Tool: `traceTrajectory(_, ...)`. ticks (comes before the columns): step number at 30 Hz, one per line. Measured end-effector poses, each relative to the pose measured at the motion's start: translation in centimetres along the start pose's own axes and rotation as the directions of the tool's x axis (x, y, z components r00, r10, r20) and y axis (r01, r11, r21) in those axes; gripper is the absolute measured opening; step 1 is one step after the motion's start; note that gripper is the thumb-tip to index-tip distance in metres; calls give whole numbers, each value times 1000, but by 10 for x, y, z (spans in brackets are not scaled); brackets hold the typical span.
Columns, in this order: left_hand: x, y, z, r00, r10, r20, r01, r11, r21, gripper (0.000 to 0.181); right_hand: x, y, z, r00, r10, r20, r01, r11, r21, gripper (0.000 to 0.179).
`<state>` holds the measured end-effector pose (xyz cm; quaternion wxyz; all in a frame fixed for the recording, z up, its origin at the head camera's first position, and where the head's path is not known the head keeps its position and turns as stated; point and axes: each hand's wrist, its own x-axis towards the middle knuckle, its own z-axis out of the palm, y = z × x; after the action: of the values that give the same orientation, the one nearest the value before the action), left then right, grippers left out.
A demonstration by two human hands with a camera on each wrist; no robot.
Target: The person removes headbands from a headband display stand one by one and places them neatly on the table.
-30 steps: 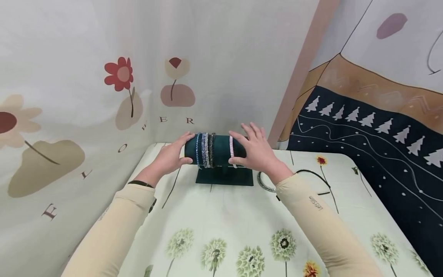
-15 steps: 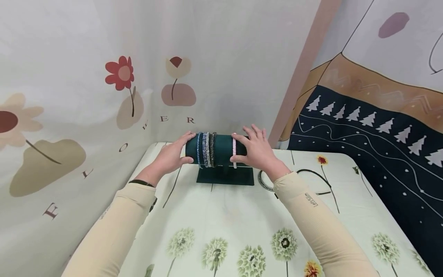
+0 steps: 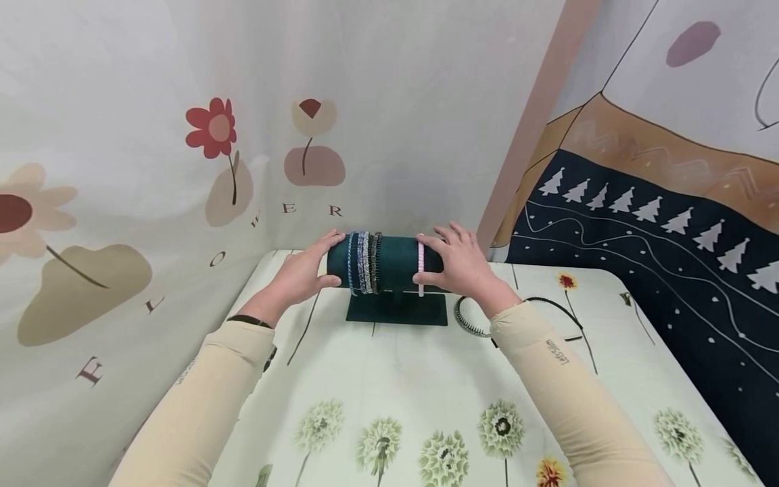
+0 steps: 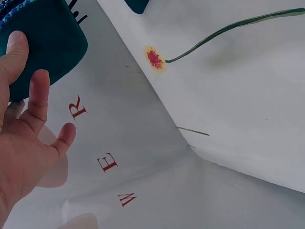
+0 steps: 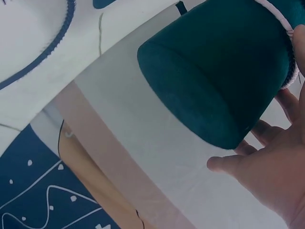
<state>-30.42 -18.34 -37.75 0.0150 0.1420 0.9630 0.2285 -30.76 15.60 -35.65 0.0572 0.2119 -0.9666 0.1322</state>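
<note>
In the head view a dark green display stand (image 3: 397, 262) has its padded roll lying crosswise on a flat base (image 3: 395, 311). Several blue, purple, silvery and dark headbands (image 3: 365, 264) sit close together on its left part. My left hand (image 3: 298, 276) grips the roll's left end, thumb in front and fingers over the top. Toward the right end, a pink headband (image 3: 421, 260) is pinched by my right hand (image 3: 467, 269), with thumb and index finger at its front and top. The right wrist view shows this pink headband (image 5: 276, 12) near the fingers, inward of the roll's bare end.
Behind my right wrist, dark toothed headbands (image 3: 550, 302) lie on the flowered tablecloth (image 3: 402, 379). A pale printed curtain (image 3: 389, 135) hangs close behind the stand, and a navy tree-patterned cloth (image 3: 645, 237) borders the table's right side.
My right hand has moved right along the roll, and the pink headband has slid toward the right end with it. The left hand keeps its hold on the left end.
</note>
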Motion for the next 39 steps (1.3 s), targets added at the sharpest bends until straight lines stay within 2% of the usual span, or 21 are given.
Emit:
traceTrajectory(16, 0, -1, 0, 1000, 14, 1, -14, 1000, 4, 95, -10, 27, -7, 999, 35, 21, -36, 999, 37, 92)
traceTrajectory(34, 0, -3, 1, 1000, 13, -8, -13, 1000, 6, 96, -19, 42, -10, 997, 68, 25, -69, 997, 43, 91)
traceTrajectory(39, 0, -2, 0, 1000, 10, -5, -10, 1000, 6, 96, -22, 46, -9, 998, 54, 15, -55, 998, 31, 91)
